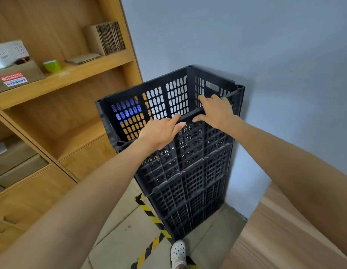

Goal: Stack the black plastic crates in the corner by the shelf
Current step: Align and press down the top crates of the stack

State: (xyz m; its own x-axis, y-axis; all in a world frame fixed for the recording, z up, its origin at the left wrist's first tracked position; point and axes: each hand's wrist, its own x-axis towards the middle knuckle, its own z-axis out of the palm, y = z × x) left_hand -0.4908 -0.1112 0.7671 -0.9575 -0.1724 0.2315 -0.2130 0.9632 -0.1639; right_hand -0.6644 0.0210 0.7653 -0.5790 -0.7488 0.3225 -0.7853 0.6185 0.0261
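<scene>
A tall stack of black plastic crates [188, 181] stands in the centre of the frame, in the corner between a wooden shelf unit [58, 78] on the left and a pale blue wall [266, 45] behind. The top crate [168, 98] sits open on the stack. Both hands grip its near rim: the left hand [161, 133] curls its fingers over the edge at centre, and the right hand [215, 111] hooks over it just beside. Below, a white perforated shoe [178, 253] stands on yellow-and-black floor tape [149, 214].

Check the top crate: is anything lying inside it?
No, the top crate shows only its bare perforated walls, with nothing inside.
</scene>
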